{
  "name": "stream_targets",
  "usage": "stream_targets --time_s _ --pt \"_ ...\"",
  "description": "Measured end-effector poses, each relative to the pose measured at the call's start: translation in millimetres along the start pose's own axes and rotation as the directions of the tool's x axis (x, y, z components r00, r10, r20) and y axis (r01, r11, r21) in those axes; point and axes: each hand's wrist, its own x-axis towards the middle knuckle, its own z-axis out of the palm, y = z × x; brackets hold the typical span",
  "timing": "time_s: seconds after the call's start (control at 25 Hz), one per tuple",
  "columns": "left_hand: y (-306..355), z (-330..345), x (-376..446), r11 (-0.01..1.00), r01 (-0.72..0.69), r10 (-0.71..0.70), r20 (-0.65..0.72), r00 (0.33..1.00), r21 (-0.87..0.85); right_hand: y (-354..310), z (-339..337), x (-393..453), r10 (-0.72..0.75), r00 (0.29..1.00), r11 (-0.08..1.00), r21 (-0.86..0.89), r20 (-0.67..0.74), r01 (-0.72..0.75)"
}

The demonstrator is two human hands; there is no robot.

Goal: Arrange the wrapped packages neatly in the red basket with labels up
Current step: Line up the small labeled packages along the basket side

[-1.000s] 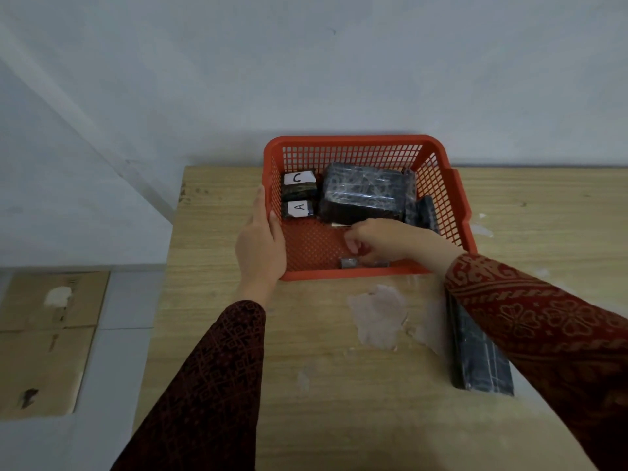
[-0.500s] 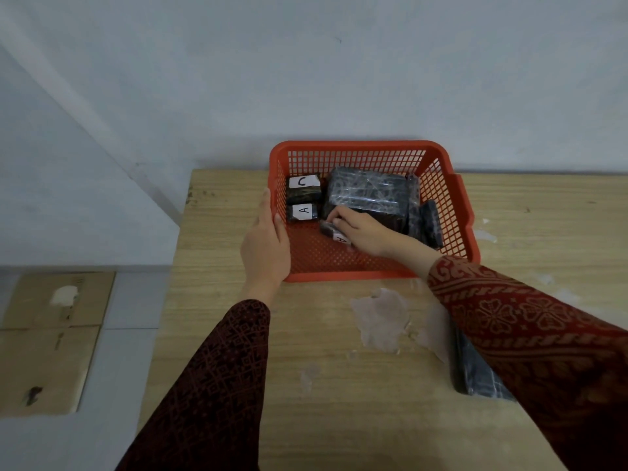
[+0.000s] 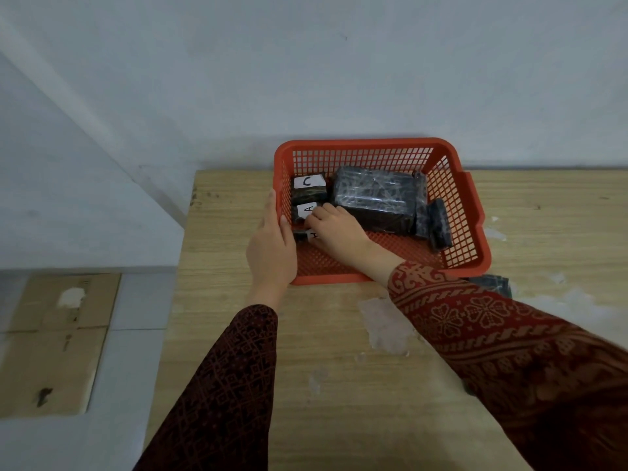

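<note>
The red basket [image 3: 469, 212] stands on the wooden table against the wall. Along its left wall lie small dark wrapped packages: one labelled C [image 3: 307, 186], one labelled A [image 3: 305, 211], and a third small package [image 3: 303, 235] with a white label up, on which my right hand [image 3: 334, 229] is shut. A large wrapped package [image 3: 375, 198] fills the basket's middle, with two narrow dark packages [image 3: 438, 224] to its right. My left hand [image 3: 270, 248] grips the basket's left rim.
Another dark wrapped package [image 3: 492, 283] lies on the table just in front of the basket's right corner, mostly hidden by my right sleeve. Flattened cardboard [image 3: 51, 341] lies on the floor to the left. The table's left edge is near the basket.
My right hand carried the small labelled package from the basket's front middle to the left wall, below package A. My left hand stayed on the rim.
</note>
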Motion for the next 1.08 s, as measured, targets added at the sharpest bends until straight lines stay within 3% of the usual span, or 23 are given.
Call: stream_targets --time_s 0.4,0.56,0.64,0.84,1.0,1.08 --pt "0.6 -0.2 0.0 1.000 -0.031 0.031 -0.018 0.999 -0.005 -1.9 -4.1 -3.3 0.057 0.994 0.997 -0.060 0.091 -0.052" --pt "-0.5 0.1 -0.3 0.999 -0.049 0.049 -0.027 0.998 -0.010 -1.4 -8.4 -17.5 0.035 0.990 0.984 0.169 0.140 -0.058" --pt "-0.8 0.8 -0.1 0.998 -0.055 0.054 -0.022 0.998 -0.007 3.1 -15.4 -29.8 0.037 0.997 0.960 0.273 0.074 -0.056" --pt "-4.1 1.6 0.5 0.997 -0.065 0.065 -0.004 0.998 -0.031 35.0 -32.0 -59.7 0.242 0.961 0.944 0.263 -0.138 -0.200" --pt "-3.2 0.2 -1.0 0.993 -0.121 0.119 -0.102 0.988 -0.010 71.5 -35.1 -90.4 0.499 0.856 0.858 0.212 -0.135 -0.467" --pt "-3.0 -1.7 -2.4 0.986 -0.165 0.163 -0.198 0.967 0.004 82.6 -31.6 -103.4 0.589 0.806 0.804 0.150 -0.061 -0.576"
